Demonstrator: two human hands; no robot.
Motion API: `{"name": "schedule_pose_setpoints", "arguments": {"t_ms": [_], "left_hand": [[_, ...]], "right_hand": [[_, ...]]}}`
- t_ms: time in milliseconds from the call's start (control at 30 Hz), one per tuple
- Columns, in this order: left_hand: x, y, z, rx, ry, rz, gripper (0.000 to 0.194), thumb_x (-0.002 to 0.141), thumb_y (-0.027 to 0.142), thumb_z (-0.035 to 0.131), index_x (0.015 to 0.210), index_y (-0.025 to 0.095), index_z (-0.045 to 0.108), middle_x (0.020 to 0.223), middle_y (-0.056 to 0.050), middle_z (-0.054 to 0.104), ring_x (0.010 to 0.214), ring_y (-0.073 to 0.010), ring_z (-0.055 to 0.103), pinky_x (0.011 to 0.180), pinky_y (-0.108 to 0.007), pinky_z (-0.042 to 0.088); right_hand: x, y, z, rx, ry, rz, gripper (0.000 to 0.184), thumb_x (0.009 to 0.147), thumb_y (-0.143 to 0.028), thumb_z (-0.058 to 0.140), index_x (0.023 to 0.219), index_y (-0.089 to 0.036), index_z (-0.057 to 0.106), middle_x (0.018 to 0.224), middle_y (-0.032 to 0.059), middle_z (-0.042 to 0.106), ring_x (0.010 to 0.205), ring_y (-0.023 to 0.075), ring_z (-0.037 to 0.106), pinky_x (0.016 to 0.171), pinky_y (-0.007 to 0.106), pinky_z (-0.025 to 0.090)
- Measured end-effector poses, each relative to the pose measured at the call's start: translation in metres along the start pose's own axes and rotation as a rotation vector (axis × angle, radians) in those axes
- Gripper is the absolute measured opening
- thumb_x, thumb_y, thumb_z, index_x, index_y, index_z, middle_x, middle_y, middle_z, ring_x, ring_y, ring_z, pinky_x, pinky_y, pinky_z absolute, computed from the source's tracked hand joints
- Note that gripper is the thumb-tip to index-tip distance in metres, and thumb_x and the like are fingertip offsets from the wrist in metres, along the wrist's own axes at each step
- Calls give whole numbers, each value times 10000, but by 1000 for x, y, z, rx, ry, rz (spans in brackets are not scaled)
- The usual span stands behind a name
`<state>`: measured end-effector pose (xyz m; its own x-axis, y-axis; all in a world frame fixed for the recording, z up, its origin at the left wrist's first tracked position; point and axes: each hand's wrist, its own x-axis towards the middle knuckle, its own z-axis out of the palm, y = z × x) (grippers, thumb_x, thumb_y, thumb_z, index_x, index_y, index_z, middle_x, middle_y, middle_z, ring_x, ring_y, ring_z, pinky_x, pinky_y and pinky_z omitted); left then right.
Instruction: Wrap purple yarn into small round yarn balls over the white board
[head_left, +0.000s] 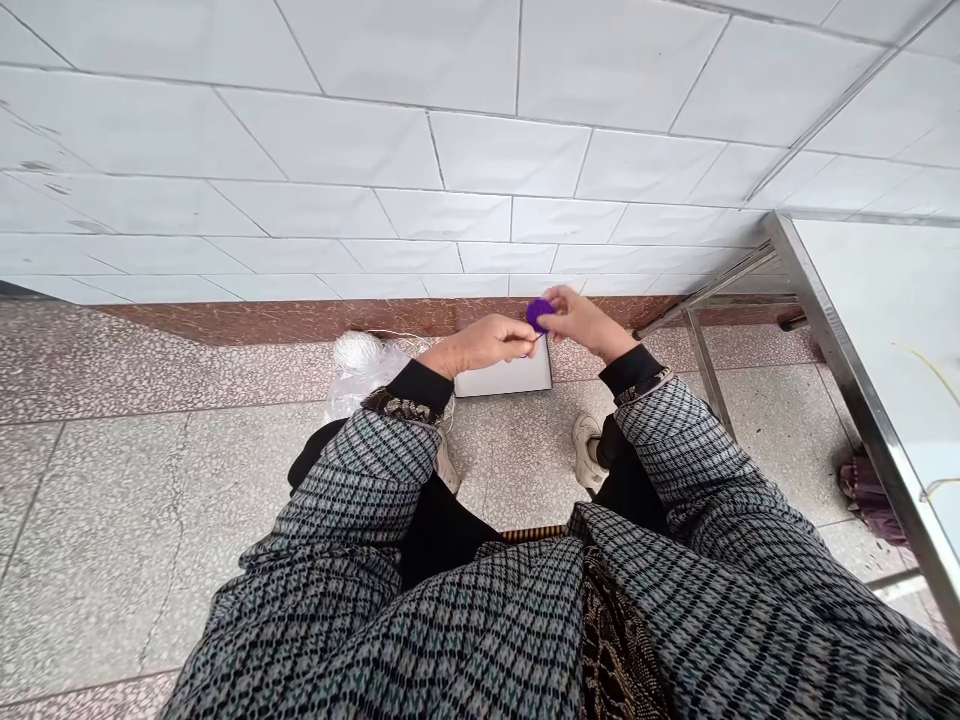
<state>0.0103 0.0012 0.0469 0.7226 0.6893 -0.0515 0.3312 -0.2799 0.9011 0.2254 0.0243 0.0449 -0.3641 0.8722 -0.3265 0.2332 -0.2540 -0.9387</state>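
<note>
A small purple piece (537,313), round and soft-looking, is held out in front of me between both hands. My right hand (581,322) pinches it from the right with thumb and fingers closed on it. My left hand (487,343) is curled, its fingertips meeting the purple piece from the left; whether it also holds a tool or thread is too small to tell. Both arms wear grey checked sleeves with black cuffs.
A white box (504,377) lies on the speckled floor under my hands. A ball of white yarn (358,351) in clear plastic sits left of it by the tiled wall. A metal-framed table (862,400) stands at right, with a folded purple umbrella (866,492) beneath.
</note>
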Motion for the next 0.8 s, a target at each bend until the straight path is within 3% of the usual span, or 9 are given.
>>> {"name": "schedule_pose_setpoints", "arguments": {"t_ms": [100, 167, 233, 300, 400, 467, 533, 667, 800], "left_hand": [[-2, -6, -12, -11, 183, -38, 155, 865, 268, 564, 789, 177, 663, 766, -20, 657, 713, -144, 566, 714, -286, 455], [-2, -12, -17, 6, 296, -73, 154, 874, 267, 551, 791, 177, 645, 746, -11, 636, 717, -148, 554, 719, -290, 450], [-1, -16, -17, 30, 366, -104, 169, 894, 266, 532, 787, 180, 632, 717, -1, 616, 699, -146, 538, 710, -290, 443], [1, -15, -12, 63, 334, -105, 168, 889, 245, 529, 769, 185, 630, 696, 5, 606, 672, -140, 520, 693, -286, 433], [3, -8, -2, 66, 77, -51, 159, 865, 237, 552, 757, 188, 659, 688, 5, 616, 644, -130, 526, 667, -272, 428], [3, -3, 1, 16, -80, -12, 168, 866, 258, 569, 763, 190, 684, 701, -1, 640, 643, -129, 554, 656, -264, 440], [1, 1, 0, -35, -138, 11, 178, 868, 272, 578, 769, 192, 703, 710, -8, 654, 645, -131, 573, 655, -265, 457], [-3, 2, -9, -49, -53, 20, 172, 865, 272, 598, 758, 193, 707, 696, -7, 642, 649, -134, 569, 681, -282, 478], [-6, -7, -19, -71, 158, -25, 140, 862, 251, 614, 801, 183, 719, 740, -22, 677, 676, -136, 577, 709, -290, 496]], "right_hand": [[-7, 0, 0, -66, -340, 63, 319, 776, -101, 790, 1020, -198, 609, 852, -8, 666, 611, 92, 599, 536, 204, 534], [-13, -6, 0, 70, -440, 13, 365, 764, -166, 807, 1074, -199, 617, 929, 1, 677, 635, 85, 603, 566, 209, 545], [-16, -13, -1, 238, -362, -69, 446, 762, -260, 833, 1132, -210, 589, 983, 10, 664, 670, 87, 608, 596, 219, 548], [-15, -17, -3, 336, -183, -141, 521, 788, -355, 849, 1196, -238, 546, 1000, 9, 642, 727, 102, 625, 629, 226, 548], [-6, -13, -6, 361, 47, -196, 535, 859, -423, 832, 1246, -288, 488, 981, -10, 623, 785, 113, 642, 660, 220, 541], [1, -6, -6, 338, 102, -174, 485, 875, -368, 828, 1199, -279, 477, 960, -21, 630, 740, 95, 632, 664, 212, 542], [6, 2, -3, 249, 125, -88, 417, 872, -262, 812, 1122, -248, 478, 909, -28, 633, 663, 78, 608, 645, 212, 543], [4, 5, 6, 27, 84, 11, 340, 835, -65, 761, 1029, -210, 522, 836, -20, 635, 615, 84, 586, 579, 210, 523], [-5, -1, 9, -37, -102, 59, 318, 809, -30, 749, 1011, -203, 574, 870, 11, 664, 659, 109, 603, 572, 223, 537]]}}
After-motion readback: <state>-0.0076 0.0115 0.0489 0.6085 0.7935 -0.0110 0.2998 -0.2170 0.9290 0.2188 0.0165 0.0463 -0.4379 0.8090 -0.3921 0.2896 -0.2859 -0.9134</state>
